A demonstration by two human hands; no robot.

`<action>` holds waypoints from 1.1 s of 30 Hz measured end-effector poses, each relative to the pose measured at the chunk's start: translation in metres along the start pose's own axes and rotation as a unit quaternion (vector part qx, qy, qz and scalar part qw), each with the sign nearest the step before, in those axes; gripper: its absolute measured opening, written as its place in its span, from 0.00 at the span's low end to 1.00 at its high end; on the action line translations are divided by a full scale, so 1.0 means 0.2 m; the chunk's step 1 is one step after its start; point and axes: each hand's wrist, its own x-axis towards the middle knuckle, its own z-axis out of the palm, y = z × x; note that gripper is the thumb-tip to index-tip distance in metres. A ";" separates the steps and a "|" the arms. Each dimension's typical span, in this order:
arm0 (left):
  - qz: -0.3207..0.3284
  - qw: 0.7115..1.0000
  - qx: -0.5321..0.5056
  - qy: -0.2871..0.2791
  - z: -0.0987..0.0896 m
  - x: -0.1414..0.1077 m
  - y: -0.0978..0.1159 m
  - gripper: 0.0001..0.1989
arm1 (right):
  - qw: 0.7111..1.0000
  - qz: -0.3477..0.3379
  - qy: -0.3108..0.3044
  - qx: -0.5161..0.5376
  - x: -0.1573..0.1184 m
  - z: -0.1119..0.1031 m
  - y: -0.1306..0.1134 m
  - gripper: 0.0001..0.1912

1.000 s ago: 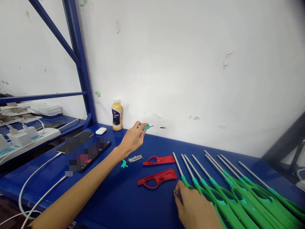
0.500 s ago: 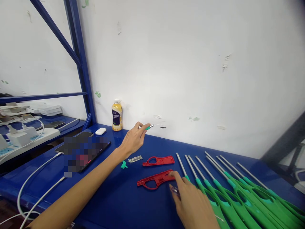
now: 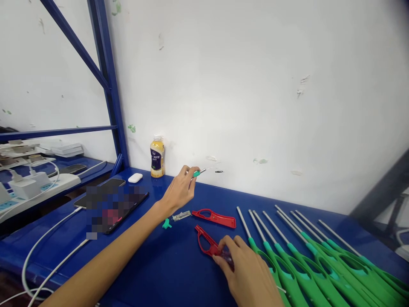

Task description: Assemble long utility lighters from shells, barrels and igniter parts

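Near the back of the blue table, my left hand pinches a thin metal rod with a green part. My right hand is lower right, its fingers closed around a small dark translucent piece over the handle end of a red lighter-shaped shell half. The hand covers much of that shell. A second red shell half lies just behind, apart from the hand. Left of it are a clear plastic part and a small green trigger piece.
Several green-handled lighters with metal tubes lie at the right. A yellow bottle and a white case stand near the wall. Phones with white cables and a power strip are at the left.
My right hand has moved left onto the nearer red shell, which has turned. The farther red shell has also rotated slightly. My left hand keeps its hold, with the green part tilted a little differently.
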 end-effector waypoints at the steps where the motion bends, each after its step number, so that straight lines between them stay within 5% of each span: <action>1: -0.001 1.000 -0.001 0.002 0.00 0.00 0.00 0.17 | 1.000 0.006 0.008 -0.004 0.00 0.01 0.00 0.04; 9: 0.011 1.000 -0.005 0.012 0.00 -0.01 0.01 0.17 | 0.998 0.021 0.056 -0.035 0.04 0.10 -0.04 0.11; 33: -0.007 0.999 0.007 -0.042 0.02 -0.02 0.01 0.17 | 0.999 -0.052 0.014 0.007 0.08 0.17 0.03 0.22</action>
